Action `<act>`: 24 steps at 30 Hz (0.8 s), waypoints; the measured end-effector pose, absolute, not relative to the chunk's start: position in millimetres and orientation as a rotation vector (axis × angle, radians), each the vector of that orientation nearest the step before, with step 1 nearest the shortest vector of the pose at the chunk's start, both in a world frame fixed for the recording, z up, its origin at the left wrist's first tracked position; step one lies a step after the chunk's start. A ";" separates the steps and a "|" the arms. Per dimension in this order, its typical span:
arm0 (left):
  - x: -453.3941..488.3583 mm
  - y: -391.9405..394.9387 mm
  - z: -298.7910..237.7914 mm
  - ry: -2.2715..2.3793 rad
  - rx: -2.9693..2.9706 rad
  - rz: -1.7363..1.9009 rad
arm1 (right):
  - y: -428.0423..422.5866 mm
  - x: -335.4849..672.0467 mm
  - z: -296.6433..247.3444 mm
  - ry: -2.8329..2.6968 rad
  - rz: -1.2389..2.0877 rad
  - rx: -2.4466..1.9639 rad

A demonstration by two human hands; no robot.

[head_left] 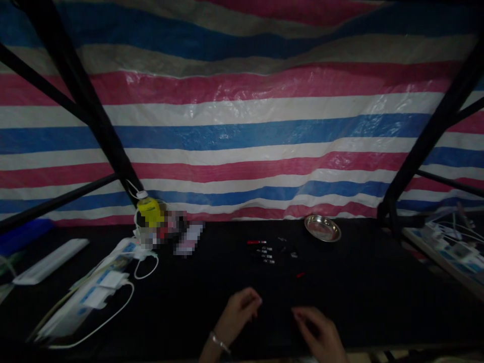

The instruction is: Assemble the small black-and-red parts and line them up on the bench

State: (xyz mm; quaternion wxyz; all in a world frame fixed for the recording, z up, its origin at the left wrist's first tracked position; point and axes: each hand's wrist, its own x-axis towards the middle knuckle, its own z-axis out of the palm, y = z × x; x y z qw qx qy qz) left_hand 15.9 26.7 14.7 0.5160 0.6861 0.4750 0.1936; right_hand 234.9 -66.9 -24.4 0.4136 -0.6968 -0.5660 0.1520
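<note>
My left hand rests low on the black tabletop, fingers curled together toward the right; I cannot make out anything in them. A bracelet circles its wrist. My right hand lies beside it with fingers bent inward and pinched, contents too dark to name. Between and beyond the hands, several small dark pens or markers with red and white marks lie in a row. A tiny red piece sits closer to my right hand.
A shiny metal dish stands at the back right. A yellow bottle and white power strips with cables occupy the left. Black frame poles cross a striped tarp behind. More devices lie at the far right.
</note>
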 end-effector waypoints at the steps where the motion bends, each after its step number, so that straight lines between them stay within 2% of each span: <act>1: 22.9 39.7 19.4 1.171 1.702 0.585 | -59.7 243.6 -20.4 -1.421 0.354 -1.766; 5: 39.0 80.1 14.9 1.396 1.893 0.889 | -21.9 275.4 -10.6 -1.393 0.191 -1.829; 12: 42.2 107.0 -10.1 1.364 2.042 0.907 | 10.7 284.3 -24.3 -1.469 0.320 -1.750; 17: 43.8 117.1 -13.6 1.342 2.066 0.907 | 24.0 271.7 -28.0 -1.420 0.297 -1.619; 24: 44.0 118.8 -15.9 1.344 2.040 0.933 | 69.5 268.0 -22.5 -1.082 0.074 -1.547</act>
